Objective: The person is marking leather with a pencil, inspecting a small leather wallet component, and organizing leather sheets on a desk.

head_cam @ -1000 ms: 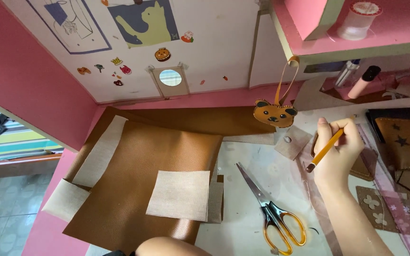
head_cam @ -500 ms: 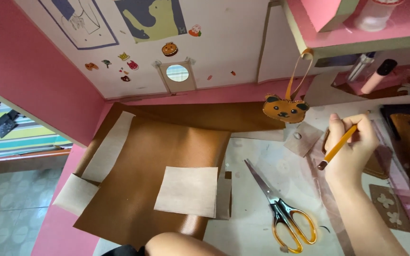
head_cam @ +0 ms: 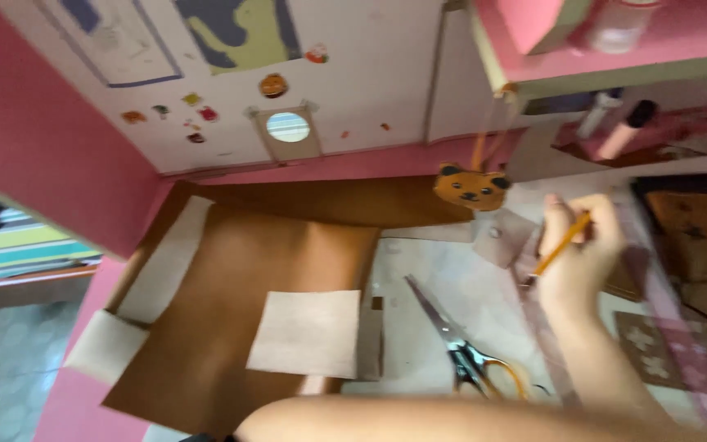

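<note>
My right hand (head_cam: 581, 254) is closed around an orange pencil (head_cam: 562, 243), its tip pointing down to the work surface beside a clear ruler (head_cam: 673, 303). My left forearm (head_cam: 419, 419) crosses the bottom of the view; the left hand itself is hidden. A large brown leather sheet (head_cam: 231, 319) lies at the left with a pale square piece (head_cam: 306, 333) on it. Scissors (head_cam: 460, 344) with orange handles lie shut between the sheet and my right hand. A brown bear-shaped leather charm (head_cam: 471, 188) hangs just above the right hand.
A pink wall (head_cam: 42, 139) stands at the left, and a white board (head_cam: 231, 74) with drawings and small stickers is at the back. A pink shelf (head_cam: 615, 49) overhangs the top right. Brown leather pieces with star cut-outs (head_cam: 697, 237) lie at the far right.
The view has swung slightly, and the picture is now blurred. My right hand with the pencil has stayed over the same spot on the table.
</note>
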